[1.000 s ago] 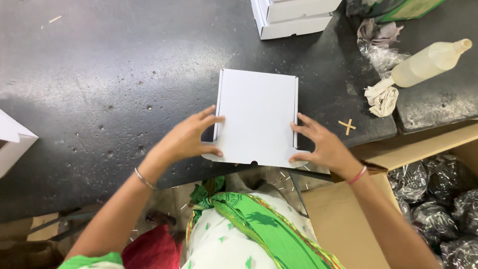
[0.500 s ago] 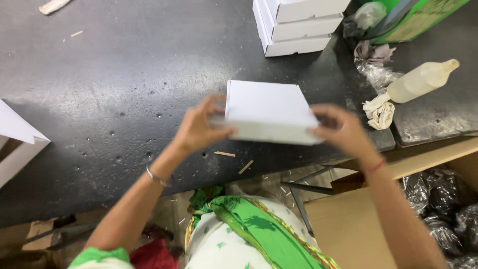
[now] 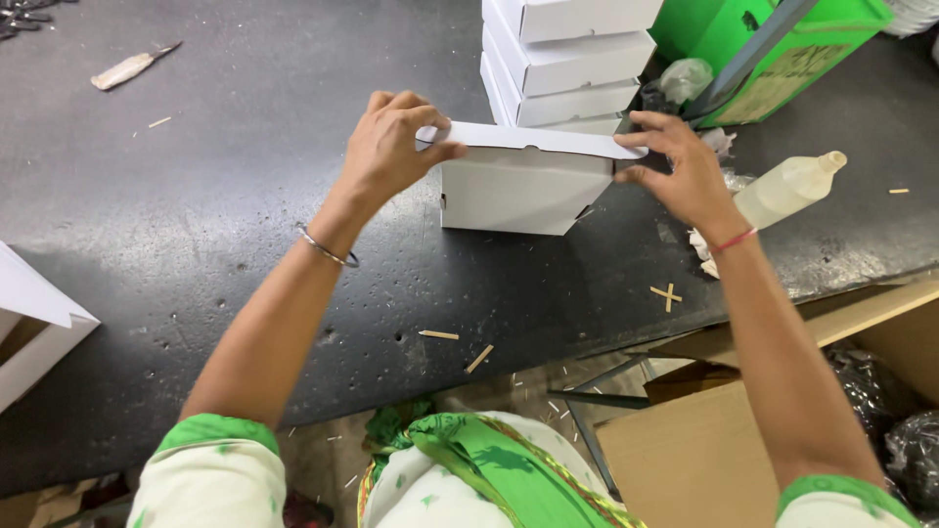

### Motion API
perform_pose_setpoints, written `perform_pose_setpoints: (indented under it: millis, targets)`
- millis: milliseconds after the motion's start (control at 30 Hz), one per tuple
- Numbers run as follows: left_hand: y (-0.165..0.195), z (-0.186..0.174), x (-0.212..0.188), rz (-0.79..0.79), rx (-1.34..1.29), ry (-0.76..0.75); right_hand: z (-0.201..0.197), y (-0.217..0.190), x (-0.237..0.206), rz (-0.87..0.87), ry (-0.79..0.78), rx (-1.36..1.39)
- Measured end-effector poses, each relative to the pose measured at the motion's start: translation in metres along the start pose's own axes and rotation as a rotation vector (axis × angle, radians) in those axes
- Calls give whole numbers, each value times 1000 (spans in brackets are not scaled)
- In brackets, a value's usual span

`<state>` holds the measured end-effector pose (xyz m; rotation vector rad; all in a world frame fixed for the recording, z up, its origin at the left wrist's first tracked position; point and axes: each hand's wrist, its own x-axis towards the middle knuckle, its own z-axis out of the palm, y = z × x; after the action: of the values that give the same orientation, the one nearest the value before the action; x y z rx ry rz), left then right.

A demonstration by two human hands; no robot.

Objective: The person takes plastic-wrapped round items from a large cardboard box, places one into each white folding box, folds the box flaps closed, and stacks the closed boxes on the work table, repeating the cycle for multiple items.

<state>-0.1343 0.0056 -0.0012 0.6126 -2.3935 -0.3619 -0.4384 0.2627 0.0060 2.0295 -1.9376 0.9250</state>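
Risk, as I judge it: white box [image 3: 523, 186] stands on edge on the dark table [image 3: 196, 196], so uneven grip could tip it or crease the lid; left hand [image 3: 391, 147] pinches the lid's left corner, right hand [image 3: 685, 171] pinches its right end; box sits between both hands, just in front of a stack of boxes [image 3: 567, 59]; plastic bottle [image 3: 787, 186] lies near the right wrist.

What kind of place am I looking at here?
Probably a small packing workshop: both hands, left hand and right hand, hold a white carton on a dark worktable, beside stacked white boxes and a brown cardboard box.
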Motion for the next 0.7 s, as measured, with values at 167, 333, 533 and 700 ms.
perform_pose_setpoints:
  millis: [167, 333, 533, 700]
  targets:
    - [0, -6, 26, -127, -17, -111, -12, 5, 27, 210, -64, -37]
    - [16, -13, 49, -383, -261, -187, -15, -11, 50, 562, -86, 461]
    - [21, -10, 43, -420, -339, -127, -12, -27, 47, 552, -68, 349]
    - [16, -4, 38, -387, -370, -65, -9, -28, 44, 507, -61, 296]
